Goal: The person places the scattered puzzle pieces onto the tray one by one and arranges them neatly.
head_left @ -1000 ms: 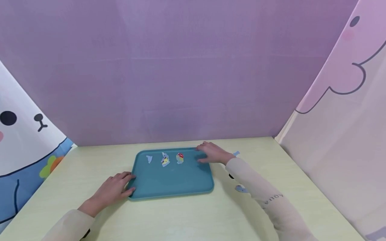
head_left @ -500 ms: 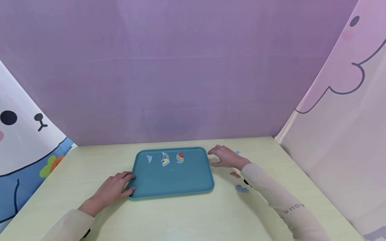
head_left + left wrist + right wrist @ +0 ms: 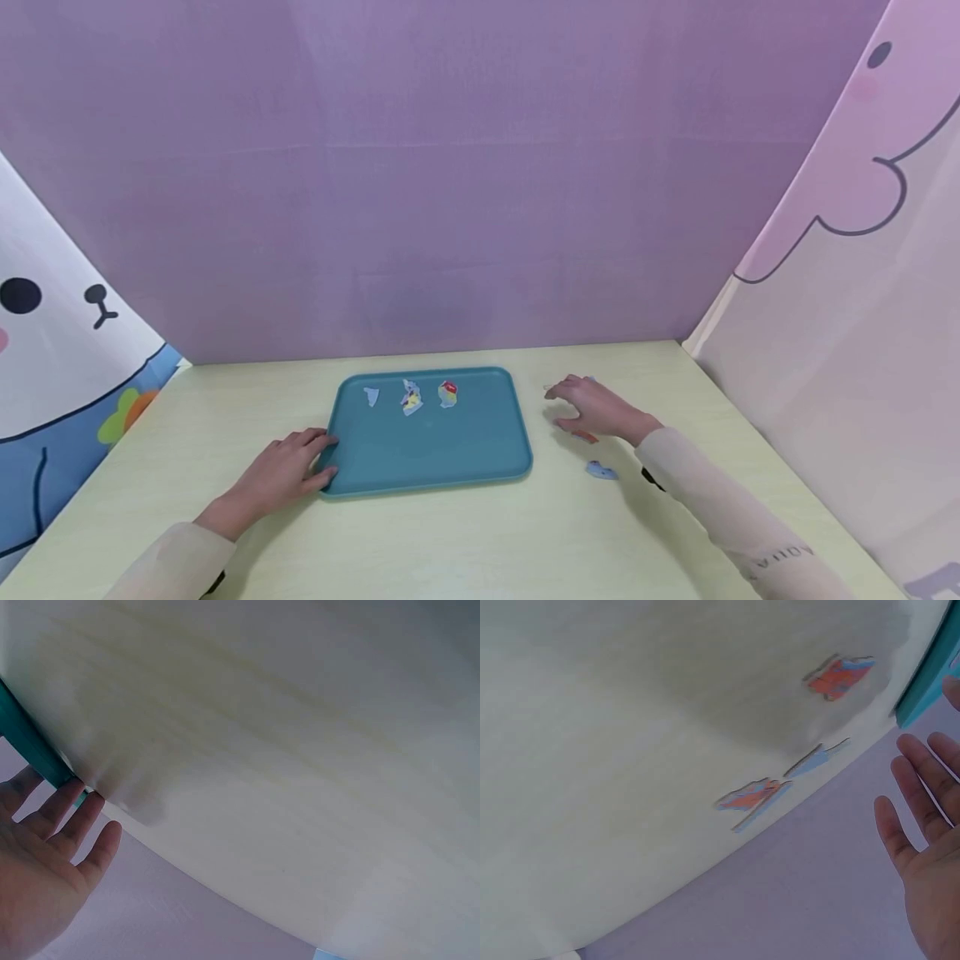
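A teal tray (image 3: 427, 454) lies on the table with three small flat picture pieces along its far side: a plain blue one (image 3: 372, 396), a blue-and-yellow one (image 3: 412, 398) and a red-topped one (image 3: 447, 394). My left hand (image 3: 277, 472) rests at the tray's left edge, fingertips and thumb spread on the rim. Right of the tray, my right hand (image 3: 597, 410) is low over the table, fingers apart and loosely bent, holding nothing. Beside its thumb lies an orange-red piece (image 3: 585, 437); nearer me is a blue piece (image 3: 602, 471).
In the right wrist view several loose pieces show on the table, among them an orange-red one (image 3: 841, 677), a light blue one (image 3: 810, 760) and another orange-red one (image 3: 744, 796). A purple cloth (image 3: 435, 208) hangs behind the table; printed cloths flank both sides.
My right hand has moved right, from over the tray's far right corner to over the loose pieces. The left hand and the tray have stayed still.
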Demonstrator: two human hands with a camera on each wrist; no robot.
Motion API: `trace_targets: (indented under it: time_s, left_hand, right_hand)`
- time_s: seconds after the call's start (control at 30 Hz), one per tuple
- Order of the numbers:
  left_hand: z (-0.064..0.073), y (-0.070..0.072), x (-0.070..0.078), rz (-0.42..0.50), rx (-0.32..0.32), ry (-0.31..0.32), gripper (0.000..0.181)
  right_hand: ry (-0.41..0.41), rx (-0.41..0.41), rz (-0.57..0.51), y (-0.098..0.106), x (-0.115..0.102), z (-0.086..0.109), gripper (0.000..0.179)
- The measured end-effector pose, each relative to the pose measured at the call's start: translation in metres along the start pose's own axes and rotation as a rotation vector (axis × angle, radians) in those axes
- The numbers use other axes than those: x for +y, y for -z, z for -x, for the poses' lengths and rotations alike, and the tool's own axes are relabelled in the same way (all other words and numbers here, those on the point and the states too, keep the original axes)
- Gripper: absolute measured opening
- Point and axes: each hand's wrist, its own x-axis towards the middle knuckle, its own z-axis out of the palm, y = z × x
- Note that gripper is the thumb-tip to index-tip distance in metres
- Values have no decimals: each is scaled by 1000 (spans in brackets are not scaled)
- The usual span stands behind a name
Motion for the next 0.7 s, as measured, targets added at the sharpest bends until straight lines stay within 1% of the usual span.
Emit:
trace_targets:
  time_s: [0.1,0.3,0.37,0.57,0.7]
  left_hand:
    - [0,0,0,-1,1,2,44]
    - [0,-1,-1,-1,-9,2,45]
    - [0,-2,-1,2,-12,3,45]
    - [0,-2,-1,-1,-8,10,45]
    - [0,-2,-1,-1,-5,8,45]
  right_hand:
    - [-5,10,-8,-2,3,9,36]
    - [44,50,32,-7,10,24,31]
    - [43,52,33,-8,11,28,30]
    - [72,67,36,-11,14,38,25]
    - [84,62,23,-13,17,42,22]
